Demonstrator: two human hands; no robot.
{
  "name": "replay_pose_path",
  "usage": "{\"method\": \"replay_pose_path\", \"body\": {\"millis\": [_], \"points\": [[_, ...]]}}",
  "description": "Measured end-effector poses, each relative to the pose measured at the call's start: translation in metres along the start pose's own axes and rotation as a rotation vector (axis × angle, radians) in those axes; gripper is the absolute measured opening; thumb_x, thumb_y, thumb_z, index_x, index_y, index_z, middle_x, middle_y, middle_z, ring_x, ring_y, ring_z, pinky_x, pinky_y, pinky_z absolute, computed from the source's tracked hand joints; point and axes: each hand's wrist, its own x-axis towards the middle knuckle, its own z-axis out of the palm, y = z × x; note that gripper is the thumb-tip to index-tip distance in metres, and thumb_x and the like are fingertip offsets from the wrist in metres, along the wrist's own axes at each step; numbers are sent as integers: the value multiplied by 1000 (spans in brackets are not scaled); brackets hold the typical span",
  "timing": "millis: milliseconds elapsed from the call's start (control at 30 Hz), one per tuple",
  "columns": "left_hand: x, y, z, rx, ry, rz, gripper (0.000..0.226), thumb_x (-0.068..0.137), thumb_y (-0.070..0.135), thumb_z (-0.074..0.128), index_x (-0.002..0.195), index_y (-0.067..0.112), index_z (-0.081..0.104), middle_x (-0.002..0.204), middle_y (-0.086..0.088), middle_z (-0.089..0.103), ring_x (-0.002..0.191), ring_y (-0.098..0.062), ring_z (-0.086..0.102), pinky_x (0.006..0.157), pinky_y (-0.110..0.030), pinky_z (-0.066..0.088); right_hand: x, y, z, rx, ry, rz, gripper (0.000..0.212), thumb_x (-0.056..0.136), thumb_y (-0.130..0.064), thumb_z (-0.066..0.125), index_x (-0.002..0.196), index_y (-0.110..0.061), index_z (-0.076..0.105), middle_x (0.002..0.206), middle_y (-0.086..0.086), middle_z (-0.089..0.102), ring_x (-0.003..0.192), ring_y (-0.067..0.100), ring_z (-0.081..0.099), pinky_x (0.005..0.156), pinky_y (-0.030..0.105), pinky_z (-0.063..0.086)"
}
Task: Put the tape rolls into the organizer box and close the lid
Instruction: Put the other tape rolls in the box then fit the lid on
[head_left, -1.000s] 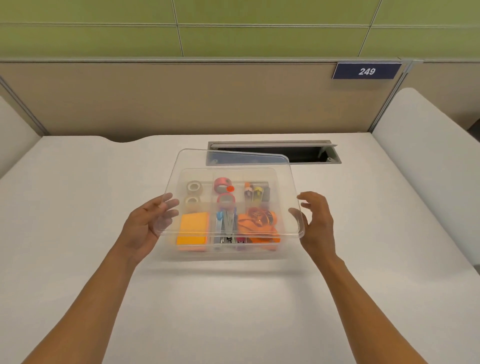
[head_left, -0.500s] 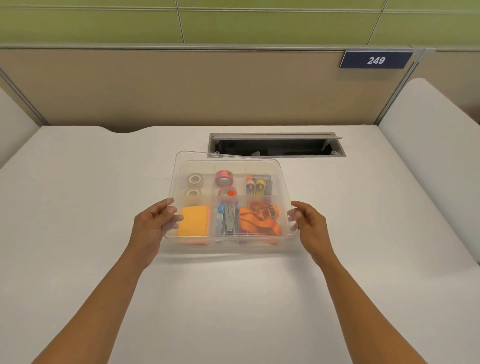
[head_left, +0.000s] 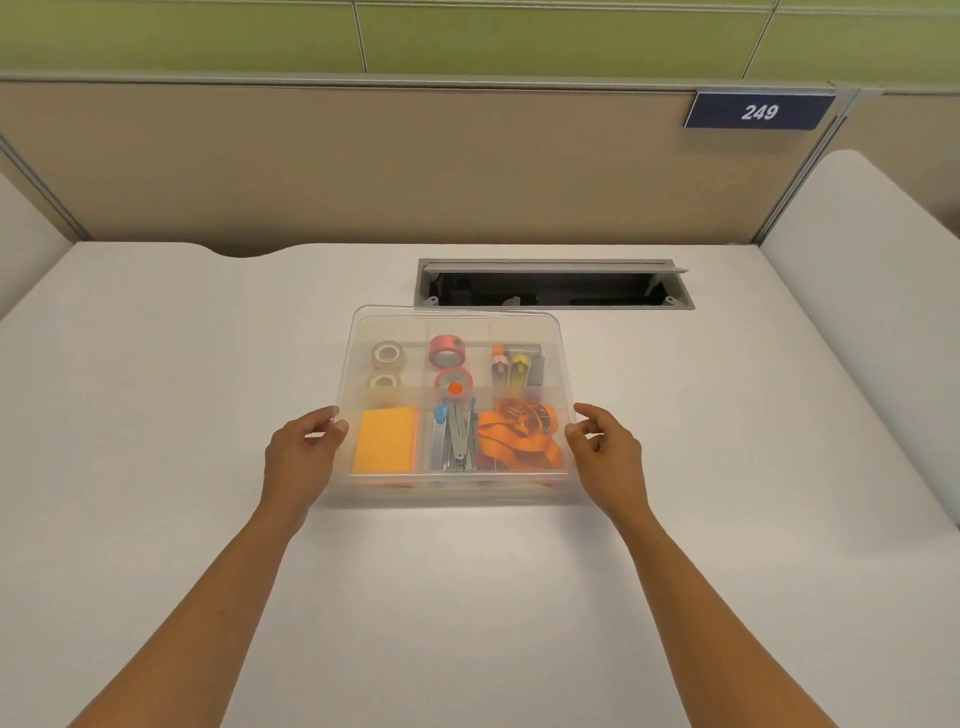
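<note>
White and bare around the work, the table (head_left: 156, 415) sits inside a cubicle with a beige partition behind. At its middle stands the clear organizer box (head_left: 457, 488), tape rolls (head_left: 447, 351) already in its back compartments, and the lid (head_left: 457, 322) lies over the top. To finish well, I judge both near corners should be pressed down evenly, then the far edge checked, since whether it has seated there cannot be told. Both forearms reach forward, wrists level. The left hand (head_left: 298, 457) curls at the lid's near-left edge, fingertips touching it, grip loose and half open. The right hand (head_left: 605, 452) mirrors it at the near-right edge, thumb on the rim, clasping nothing firmly
</note>
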Motion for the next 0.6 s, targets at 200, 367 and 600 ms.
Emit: {"method": "replay_pose_path", "body": {"millis": [200,367,600], "points": [[2,-7,5,-4,-41,-16,30,90,29,60,119,24,63,81,6,59,86,-20,55,85,-42,46,1,0,2,-74,-8,-22,28,93,-25,56,120,-20,57,82,-8,61,69,5,61,59,7,41],[-5,-6,13,42,-76,-20,40,97,33,46,136,28,49,108,1,61,111,-27,55,93,-41,43,1,3,6,-164,-62,-47,26,98,-22,46,120,-11,51,76,-11,56,70,5,57,59,13,39],[-13,-12,20,194,-41,114,46,101,34,35,144,20,38,144,-9,48,131,-27,45,101,-29,33,-1,6,10,-212,-88,-24,27,101,-25,37,124,-13,46,70,-12,56,67,4,57,55,15,38]]}}
